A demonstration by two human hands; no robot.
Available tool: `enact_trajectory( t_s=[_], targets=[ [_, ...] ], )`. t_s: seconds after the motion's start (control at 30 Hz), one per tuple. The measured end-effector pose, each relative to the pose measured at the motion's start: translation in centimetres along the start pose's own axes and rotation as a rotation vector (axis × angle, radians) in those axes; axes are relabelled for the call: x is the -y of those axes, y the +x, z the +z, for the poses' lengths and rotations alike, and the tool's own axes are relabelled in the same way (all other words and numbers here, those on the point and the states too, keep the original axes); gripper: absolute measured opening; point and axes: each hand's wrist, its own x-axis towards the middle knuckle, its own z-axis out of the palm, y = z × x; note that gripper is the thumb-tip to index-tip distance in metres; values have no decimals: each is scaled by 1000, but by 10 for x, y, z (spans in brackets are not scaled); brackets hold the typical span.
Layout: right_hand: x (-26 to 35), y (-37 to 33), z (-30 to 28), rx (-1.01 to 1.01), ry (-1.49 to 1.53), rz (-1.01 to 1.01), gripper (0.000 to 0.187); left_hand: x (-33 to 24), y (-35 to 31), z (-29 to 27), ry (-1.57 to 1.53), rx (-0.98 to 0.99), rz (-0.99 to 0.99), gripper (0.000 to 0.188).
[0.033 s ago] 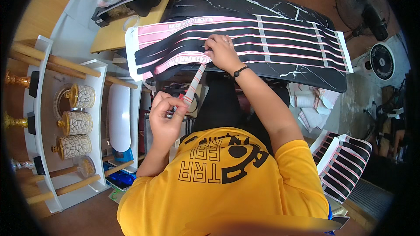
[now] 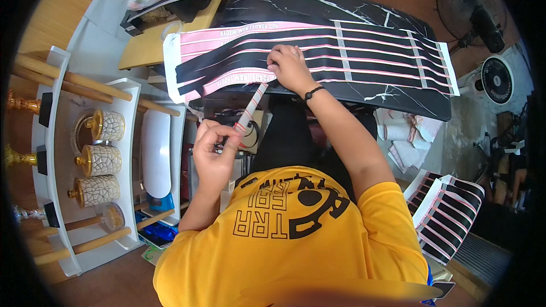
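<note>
I am bending my left arm at the elbow and raising the forearm on the left, with the left hand (image 2: 216, 145) hanging in front of my yellow shirt (image 2: 273, 250), short of the table (image 2: 412, 99). I am stretching my right arm further, slanting it to the far left, so the right hand (image 2: 289, 68) is coming down over the tabletop with its back turned up; a black beaded bracelet (image 2: 313, 92) is circling that wrist.

With the left hand I am pinching a narrow, pale strip with red lines (image 2: 250, 111) between thumb and forefinger, my other fingers curling loosely. The strip is slanting to the far right, its far end reaching the near edge of the striped sheet (image 2: 318, 51), close to my right fingertips.

My right hand is resting on that sheet with the fingers bent and close together; I cannot tell whether they are pinching anything or only pressing. The sheet is lying lengthwise across the table, showing black bands between pink and white lines, and pink at its left part. Another striped piece (image 2: 455, 213) is lying at the near right, beside my right sleeve.
</note>
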Motion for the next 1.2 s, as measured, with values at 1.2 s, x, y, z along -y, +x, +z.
enact_trajectory(
  t_s=[1.2],
  targets=[
    [-7,1,-10,49,111,-9,14,247,-53,5,-560,-611,-1007,25]
  ],
)
